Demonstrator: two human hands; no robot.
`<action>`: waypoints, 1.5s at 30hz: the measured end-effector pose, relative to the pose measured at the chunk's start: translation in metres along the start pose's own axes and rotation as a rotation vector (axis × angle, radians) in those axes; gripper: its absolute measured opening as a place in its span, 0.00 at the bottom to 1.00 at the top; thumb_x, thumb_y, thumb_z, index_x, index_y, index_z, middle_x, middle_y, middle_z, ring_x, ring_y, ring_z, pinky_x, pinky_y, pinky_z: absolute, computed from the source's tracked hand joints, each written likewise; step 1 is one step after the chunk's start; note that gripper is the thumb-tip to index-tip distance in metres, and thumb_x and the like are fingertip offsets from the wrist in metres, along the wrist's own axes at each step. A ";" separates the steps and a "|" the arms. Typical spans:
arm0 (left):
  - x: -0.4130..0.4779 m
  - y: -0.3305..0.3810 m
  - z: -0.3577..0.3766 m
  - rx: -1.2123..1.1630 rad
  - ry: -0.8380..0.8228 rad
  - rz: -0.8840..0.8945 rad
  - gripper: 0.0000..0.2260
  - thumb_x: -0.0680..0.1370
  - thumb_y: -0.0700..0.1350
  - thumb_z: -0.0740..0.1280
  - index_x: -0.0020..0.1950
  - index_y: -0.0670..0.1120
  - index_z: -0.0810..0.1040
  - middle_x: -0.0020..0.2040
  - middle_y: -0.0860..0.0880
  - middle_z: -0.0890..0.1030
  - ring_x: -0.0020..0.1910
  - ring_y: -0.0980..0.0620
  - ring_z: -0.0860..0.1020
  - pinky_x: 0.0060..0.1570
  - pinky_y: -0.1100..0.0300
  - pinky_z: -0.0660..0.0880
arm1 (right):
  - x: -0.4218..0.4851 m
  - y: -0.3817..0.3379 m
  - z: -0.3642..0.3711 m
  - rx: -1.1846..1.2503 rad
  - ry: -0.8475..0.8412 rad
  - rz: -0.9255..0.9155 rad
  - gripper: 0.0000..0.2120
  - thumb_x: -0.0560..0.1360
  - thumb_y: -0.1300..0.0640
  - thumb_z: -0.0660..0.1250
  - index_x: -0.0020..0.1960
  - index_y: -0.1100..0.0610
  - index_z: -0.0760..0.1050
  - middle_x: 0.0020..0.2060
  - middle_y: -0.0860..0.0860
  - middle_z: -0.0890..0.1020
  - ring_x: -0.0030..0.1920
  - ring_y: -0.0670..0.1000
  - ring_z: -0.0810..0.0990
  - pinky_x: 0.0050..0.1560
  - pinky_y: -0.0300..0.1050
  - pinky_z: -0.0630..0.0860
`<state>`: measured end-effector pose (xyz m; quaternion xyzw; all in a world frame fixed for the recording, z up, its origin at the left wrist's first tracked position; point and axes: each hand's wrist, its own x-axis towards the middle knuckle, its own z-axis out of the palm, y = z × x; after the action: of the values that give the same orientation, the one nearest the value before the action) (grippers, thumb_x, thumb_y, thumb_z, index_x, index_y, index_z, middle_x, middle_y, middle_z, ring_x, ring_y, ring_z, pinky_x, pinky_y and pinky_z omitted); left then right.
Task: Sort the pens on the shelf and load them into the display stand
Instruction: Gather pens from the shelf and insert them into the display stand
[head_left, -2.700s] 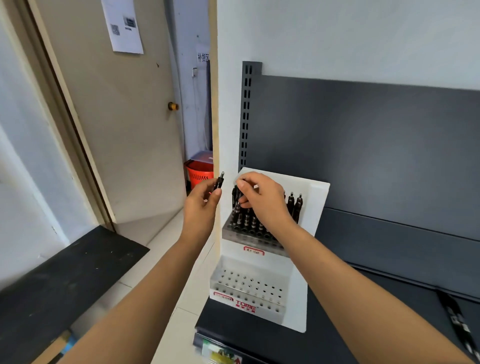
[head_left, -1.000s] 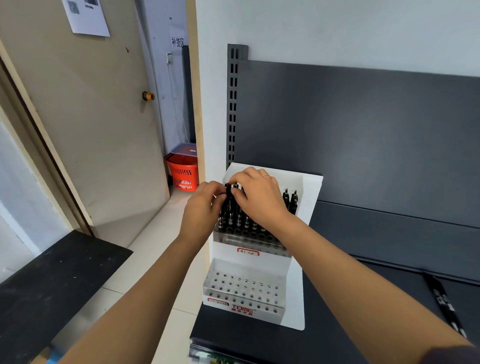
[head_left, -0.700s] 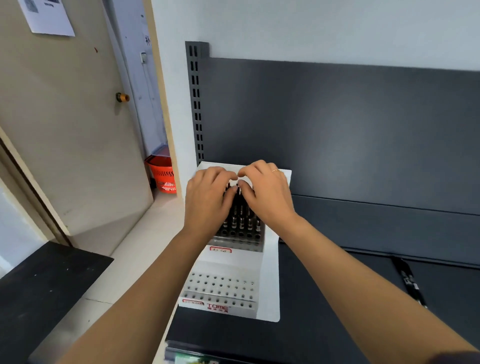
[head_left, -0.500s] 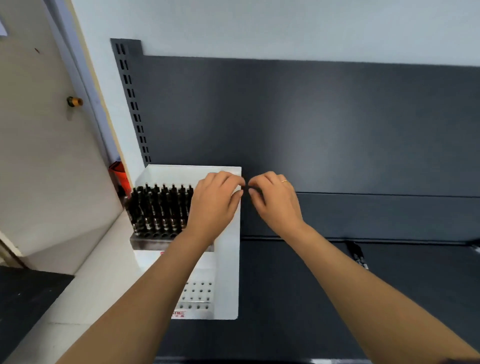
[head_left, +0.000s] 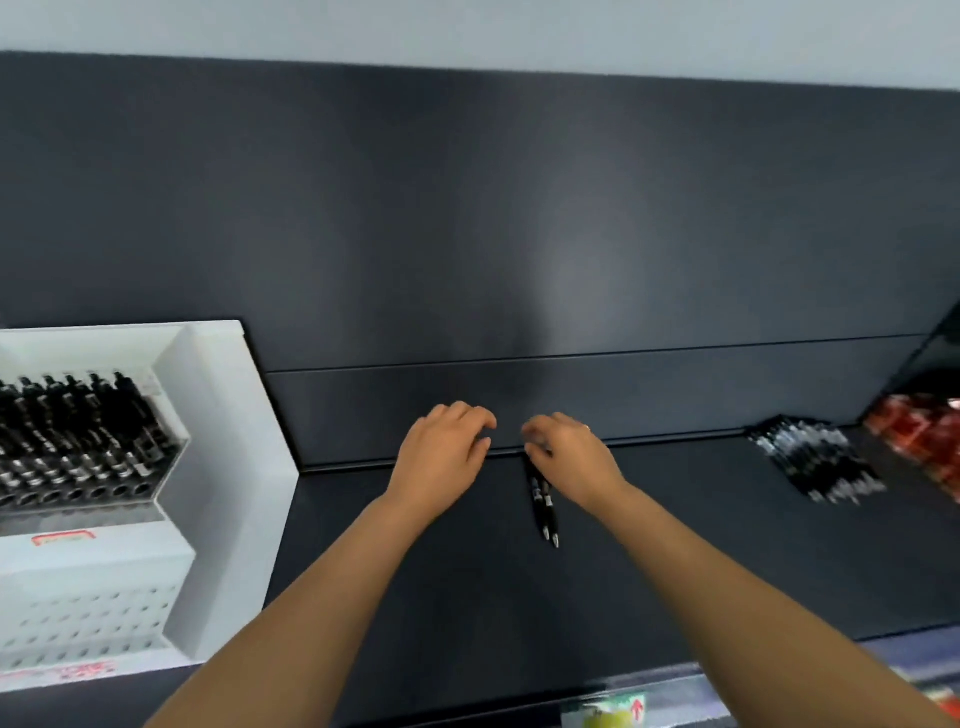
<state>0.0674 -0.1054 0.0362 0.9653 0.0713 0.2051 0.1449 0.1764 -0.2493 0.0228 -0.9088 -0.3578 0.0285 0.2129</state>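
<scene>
while my left grip (head_left: 441, 457) hangs loose, my right grip (head_left: 569, 457) pinches two pens (head_left: 544, 506) on the shelf (head_left: 675, 545), mid frame.

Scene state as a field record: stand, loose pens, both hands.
stand: white plastic display stand, left end of dark grey metal shelf
upper tier: upright black pens fill the visible holes
lower tier: empty holes, no pens seen
loose pens: two black pens lying side by side on shelf
left hand: loosely curled, holds nothing
right hand: fingers curled over the two pens' far ends; grip unclear
supply: pile of black pens at right, beside blurred red package
</scene>
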 end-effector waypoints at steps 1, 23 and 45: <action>0.002 0.004 0.009 0.002 -0.042 -0.010 0.11 0.80 0.46 0.60 0.62 0.49 0.73 0.58 0.51 0.76 0.55 0.50 0.73 0.55 0.57 0.70 | -0.001 0.012 0.002 0.016 -0.025 0.034 0.12 0.78 0.56 0.61 0.60 0.54 0.75 0.55 0.53 0.78 0.56 0.56 0.76 0.54 0.51 0.76; 0.059 -0.021 0.132 -0.142 -0.701 -0.153 0.16 0.79 0.47 0.60 0.67 0.54 0.68 0.64 0.48 0.70 0.63 0.47 0.70 0.61 0.50 0.71 | 0.048 0.059 0.069 -0.096 -0.287 0.490 0.20 0.75 0.55 0.65 0.64 0.57 0.63 0.58 0.57 0.75 0.56 0.61 0.77 0.44 0.49 0.71; 0.017 -0.002 0.098 -0.438 -0.337 -0.505 0.22 0.77 0.36 0.64 0.69 0.43 0.65 0.57 0.40 0.75 0.58 0.42 0.74 0.55 0.59 0.69 | 0.025 0.037 0.019 0.542 -0.190 0.268 0.14 0.77 0.63 0.62 0.62 0.56 0.70 0.36 0.54 0.77 0.31 0.49 0.74 0.24 0.32 0.69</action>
<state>0.1237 -0.1246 -0.0438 0.8836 0.2370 0.0115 0.4037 0.2143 -0.2502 -0.0069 -0.8513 -0.2327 0.2354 0.4071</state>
